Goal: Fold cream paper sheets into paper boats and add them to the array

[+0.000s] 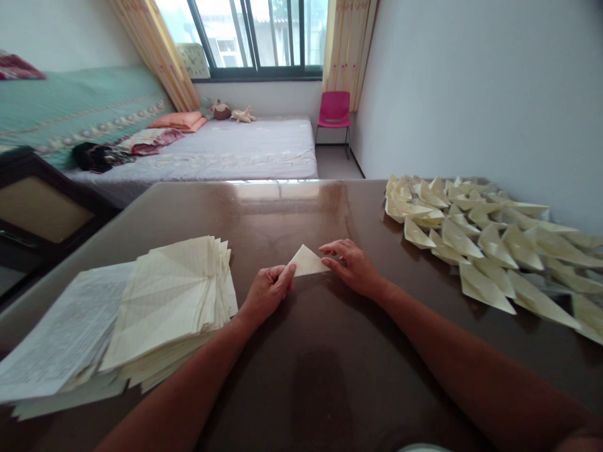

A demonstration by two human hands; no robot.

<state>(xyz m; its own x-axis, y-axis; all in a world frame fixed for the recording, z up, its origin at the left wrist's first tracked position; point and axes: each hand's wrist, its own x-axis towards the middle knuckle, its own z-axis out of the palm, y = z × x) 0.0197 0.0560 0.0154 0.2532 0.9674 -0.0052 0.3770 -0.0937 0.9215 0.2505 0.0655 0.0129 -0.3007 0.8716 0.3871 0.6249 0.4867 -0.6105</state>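
Observation:
A small cream sheet of folded paper [308,261], triangular with its point away from me, is held just above the brown table. My left hand [269,290] pinches its left corner between thumb and fingers. At the right corner is my right hand [351,267], its fingers apart and the tips close to the paper's edge; whether they touch it I cannot tell. To the left lies a thick stack of creased cream paper sheets [162,292]. Many folded paper boats [464,235] crowd the right side of the table.
The glossy brown table [301,376] spreads under both arms. Printed sheets [80,320] lie under and beside the cream stack. A pale rim [423,447] shows at the near edge. Beyond stand a bed [264,147], a pink chair [335,110] and a dark cabinet [42,213].

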